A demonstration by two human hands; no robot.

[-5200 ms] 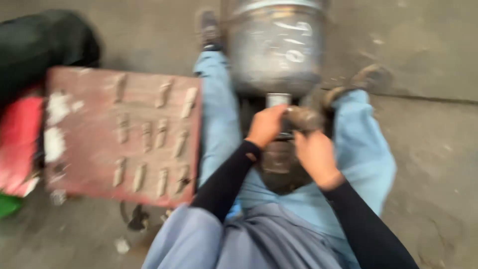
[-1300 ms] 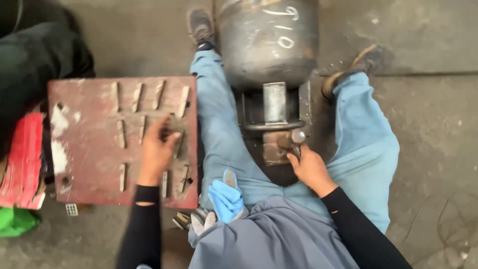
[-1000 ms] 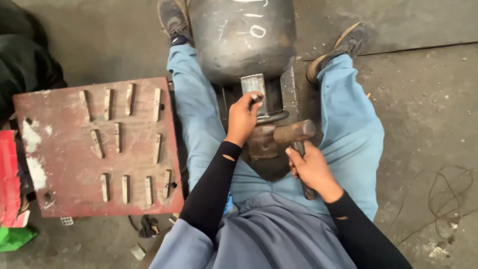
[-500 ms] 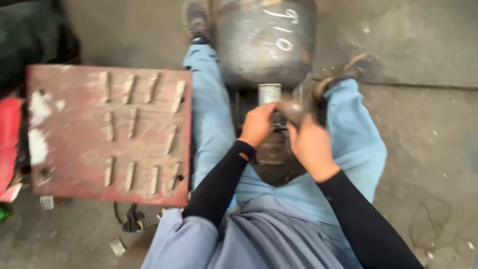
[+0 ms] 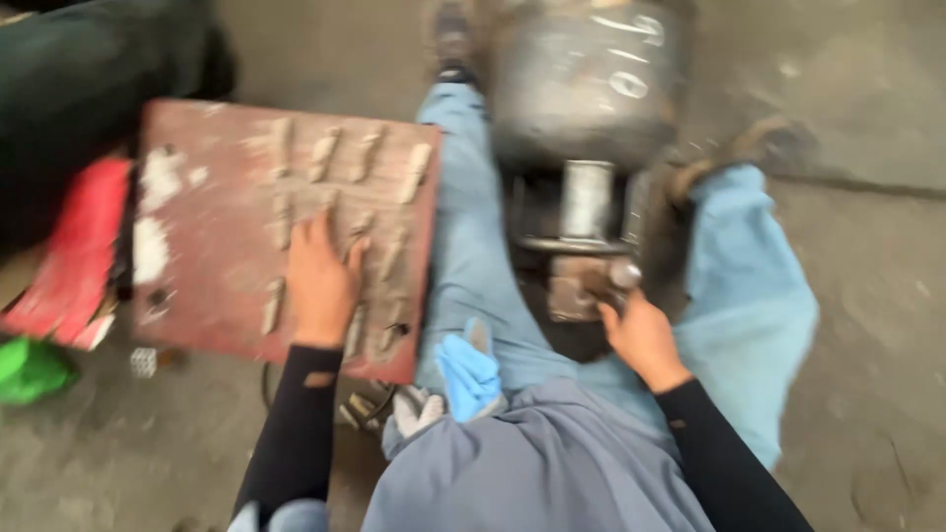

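Metal pieces: small grey oblong bits are laid in loose rows on the red board; several are seen above and beside the left hand, blurred by camera motion.
Left hand: it is laid palm-down on the red board, fingers loosely spread over the middle rows of pieces; whether a piece is pinched under the fingers cannot be told.
Red board: a worn, flat, reddish panel with pale patches is rested on the floor, just left of the person's left leg.
Right hand: it is closed around the handle of a hammer, whose rounded head is seen right of the board, beside the clamp.
Clamp: a rusty metal fixture with an upright grey block is set between the legs, well right of the board, directly below the cylinder.
Cylinder: a large grey metal drum is stood beyond the clamp, up and right of the board.
Blue glove: it is tucked at the waist, just below the board's right corner.
Red bundle: it is lain against the board's left edge, with a green item below it.
Floor: bare grey concrete is seen around the board.
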